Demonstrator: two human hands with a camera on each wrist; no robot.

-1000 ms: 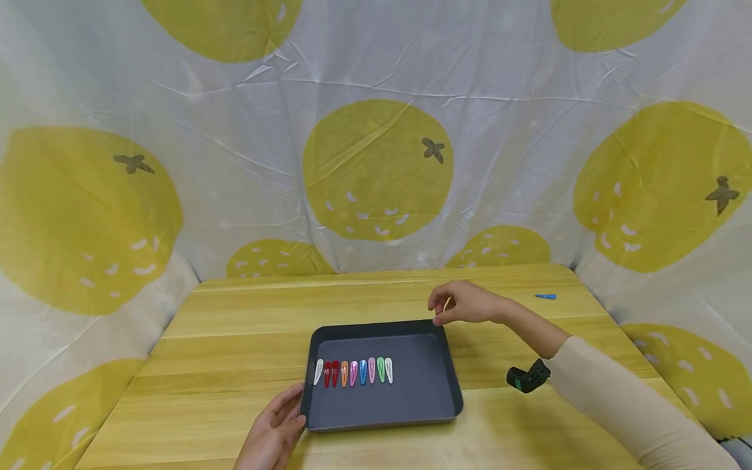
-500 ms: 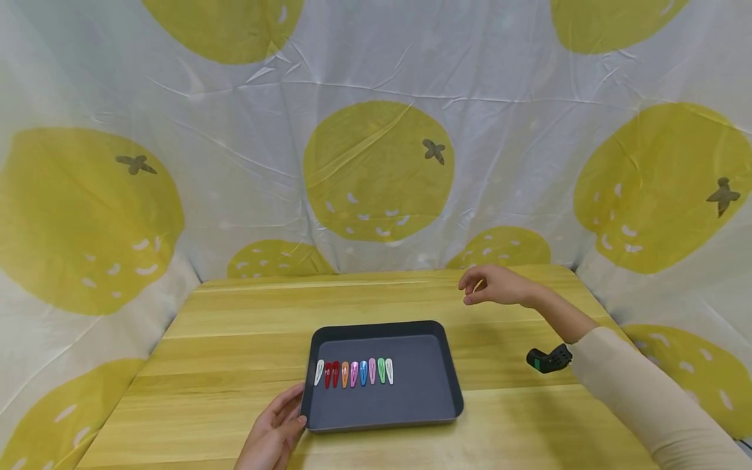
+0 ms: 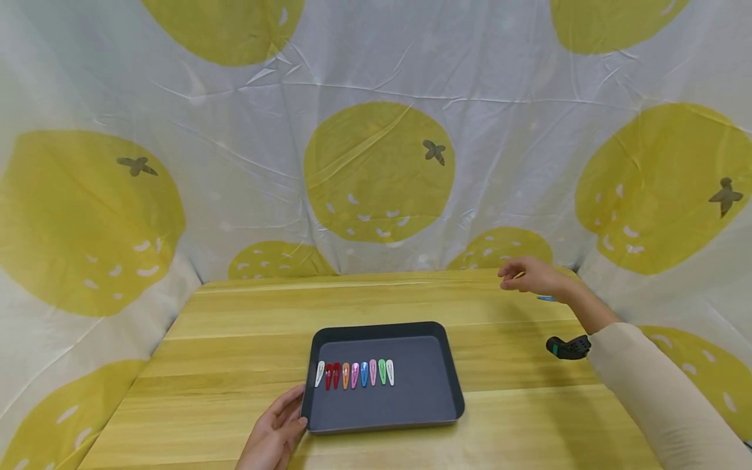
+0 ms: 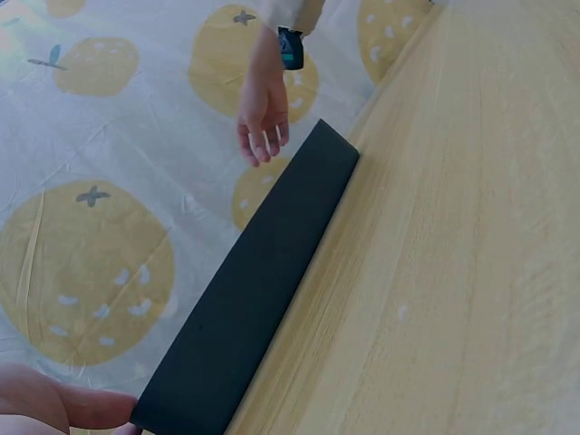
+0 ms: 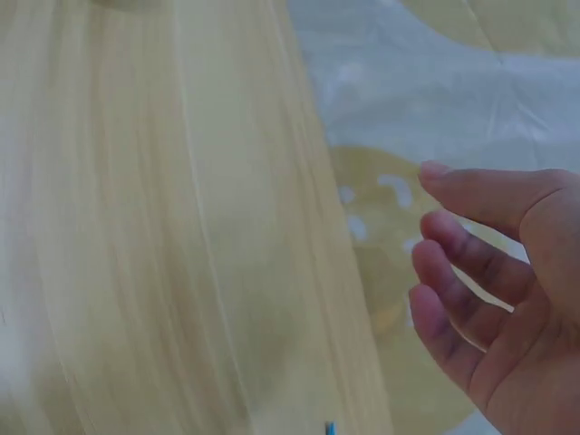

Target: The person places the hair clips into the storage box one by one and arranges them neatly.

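A dark grey tray [image 3: 420, 395] lies on the table with a row of several snap hair clips [image 3: 355, 375] in its left half, in white, red, orange, pink, blue and green. At its near left corner my left hand [image 3: 273, 427] grips the rim; the left wrist view shows the thumb [image 4: 95, 408] against the tray's end. My right hand [image 3: 534, 277] hovers above the far right of the table, fingers loosely bent and holding nothing. Just below it lies a blue hair clip [image 3: 546, 298], partly hidden by the wrist. Only the tip of that blue clip [image 5: 330, 428] enters the right wrist view.
The wooden table [image 3: 235, 313] runs back to a hanging cloth [image 3: 247, 163] printed with yellow fruit, which also encloses both sides. A black wrist camera [image 3: 568, 347] sits on the right forearm.
My right hand has moved right and back, from the tray's far right corner to beside the blue hair clip. The left hand and the tray have stayed in place.
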